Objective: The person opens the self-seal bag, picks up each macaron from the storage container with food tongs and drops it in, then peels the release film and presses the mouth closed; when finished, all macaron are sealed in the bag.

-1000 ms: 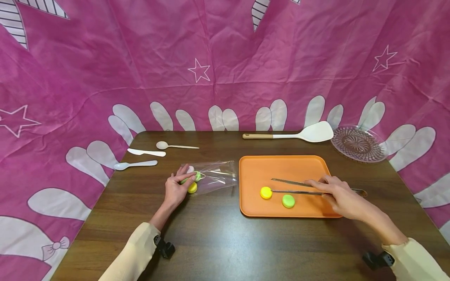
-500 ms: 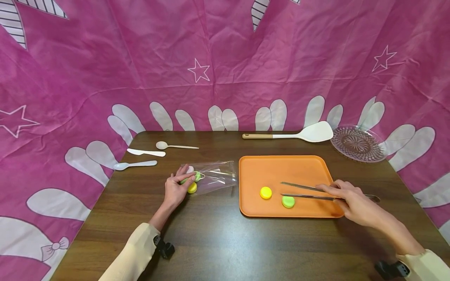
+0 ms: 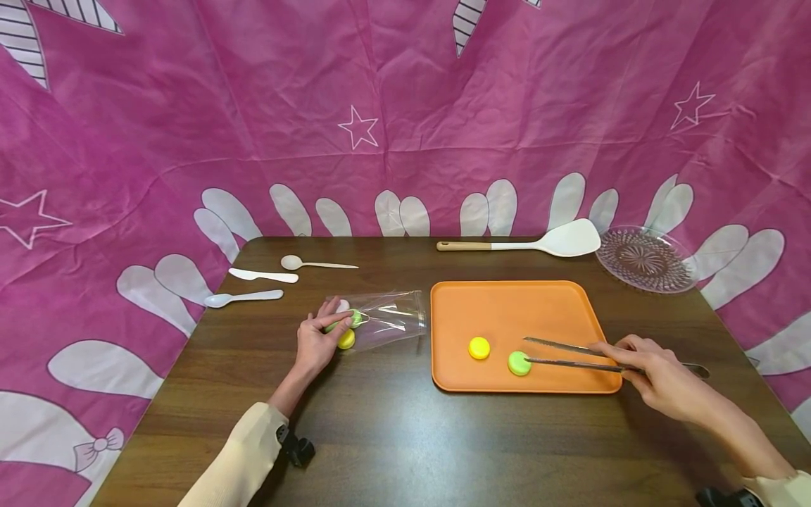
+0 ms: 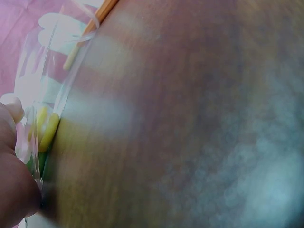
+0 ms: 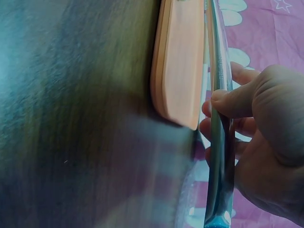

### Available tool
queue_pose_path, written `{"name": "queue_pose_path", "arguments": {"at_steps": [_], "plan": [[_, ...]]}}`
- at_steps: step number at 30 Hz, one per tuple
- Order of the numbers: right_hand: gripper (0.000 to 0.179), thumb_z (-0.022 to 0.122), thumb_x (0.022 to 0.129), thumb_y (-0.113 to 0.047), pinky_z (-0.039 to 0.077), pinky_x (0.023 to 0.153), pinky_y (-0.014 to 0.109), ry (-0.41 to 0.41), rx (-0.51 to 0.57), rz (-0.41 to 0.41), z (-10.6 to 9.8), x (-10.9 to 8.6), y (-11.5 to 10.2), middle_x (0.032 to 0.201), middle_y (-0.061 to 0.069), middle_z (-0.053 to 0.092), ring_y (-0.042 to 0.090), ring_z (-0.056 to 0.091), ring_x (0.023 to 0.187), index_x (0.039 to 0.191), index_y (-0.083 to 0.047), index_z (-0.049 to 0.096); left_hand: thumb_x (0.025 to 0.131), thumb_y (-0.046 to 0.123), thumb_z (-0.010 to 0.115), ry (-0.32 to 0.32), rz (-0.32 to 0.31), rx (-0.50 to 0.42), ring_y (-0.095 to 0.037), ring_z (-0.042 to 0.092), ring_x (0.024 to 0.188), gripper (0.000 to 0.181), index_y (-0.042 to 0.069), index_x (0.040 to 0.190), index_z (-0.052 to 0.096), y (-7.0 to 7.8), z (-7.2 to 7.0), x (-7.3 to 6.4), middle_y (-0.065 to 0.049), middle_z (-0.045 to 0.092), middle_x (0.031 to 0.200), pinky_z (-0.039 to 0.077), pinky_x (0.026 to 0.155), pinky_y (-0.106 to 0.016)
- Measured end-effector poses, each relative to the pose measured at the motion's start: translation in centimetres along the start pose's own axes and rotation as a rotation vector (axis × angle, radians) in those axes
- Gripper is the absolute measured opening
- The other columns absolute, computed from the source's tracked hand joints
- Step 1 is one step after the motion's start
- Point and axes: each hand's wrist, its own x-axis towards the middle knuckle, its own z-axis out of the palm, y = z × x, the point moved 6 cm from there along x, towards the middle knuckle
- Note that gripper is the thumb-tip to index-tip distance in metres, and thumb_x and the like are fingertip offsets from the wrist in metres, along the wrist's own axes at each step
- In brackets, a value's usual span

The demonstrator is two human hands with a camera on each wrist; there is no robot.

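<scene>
My right hand (image 3: 662, 373) grips metal tongs (image 3: 570, 365) over the right part of an orange tray (image 3: 500, 303). The tong arms are spread, and the tip of the nearer one overlaps a green macaron (image 3: 517, 364) in the head view. Left of that, a yellow macaron (image 3: 479, 348) lies on the tray. With thumb and fingers, my left hand (image 3: 319, 341) holds the closed end of a clear plastic bag (image 3: 395, 317). Inside the bag are several macarons, among them a yellow one (image 3: 346, 339) and a green one (image 3: 356, 318), partly hidden by the fingers.
A white spatula (image 3: 570, 239) with a wooden handle lies behind the tray, beside a clear patterned plate (image 3: 646, 260). At the back left are a cream spoon (image 3: 293, 263), a white knife (image 3: 262, 275) and a white spoon (image 3: 243, 298). A pink curtain (image 3: 405, 105) hangs behind the table.
My right hand has drawn the tongs to the right, from beside the yellow macaron to the green one. My left hand and the bag stay in place.
</scene>
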Motion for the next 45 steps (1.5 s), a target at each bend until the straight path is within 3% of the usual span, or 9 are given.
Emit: {"name": "queue_pose_path", "arguments": {"at_steps": [18, 26, 45], "plan": [[0.09, 0.079, 0.06, 0.021, 0.031, 0.055, 0.024, 0.006, 0.01, -0.033, 0.7, -1.5, 0.7, 0.092, -0.008, 0.056, 0.001, 0.042, 0.074, 0.136, -0.024, 0.063, 0.086, -0.011, 0.07, -0.002, 0.013, -0.003, -0.055, 0.04, 0.131, 0.012, -0.017, 0.097, 0.071, -0.1, 0.0, 0.0, -0.036, 0.055, 0.128, 0.01, 0.111, -0.069], [0.086, 0.081, 0.062, 0.018, 0.029, 0.058, 0.028, -0.005, -0.007, -0.011, 1.3, -1.3, 0.7, 0.091, -0.01, 0.056, 0.004, 0.045, 0.075, 0.134, -0.026, 0.065, 0.086, -0.01, 0.071, 0.002, 0.022, -0.012, -0.056, 0.04, 0.131, 0.011, -0.016, 0.096, 0.072, -0.2, 0.0, -0.1, -0.036, 0.056, 0.127, 0.009, 0.111, -0.07], [0.089, 0.081, 0.06, 0.021, 0.032, 0.06, 0.032, -0.034, 0.013, 0.007, 1.7, -0.7, 0.4, 0.094, -0.006, 0.058, 0.011, 0.051, 0.077, 0.134, -0.026, 0.065, 0.088, -0.008, 0.071, -0.01, -0.023, -0.008, -0.053, 0.04, 0.133, 0.013, -0.016, 0.098, 0.072, -0.3, 0.0, 0.0, -0.035, 0.055, 0.13, 0.009, 0.113, -0.066]]}}
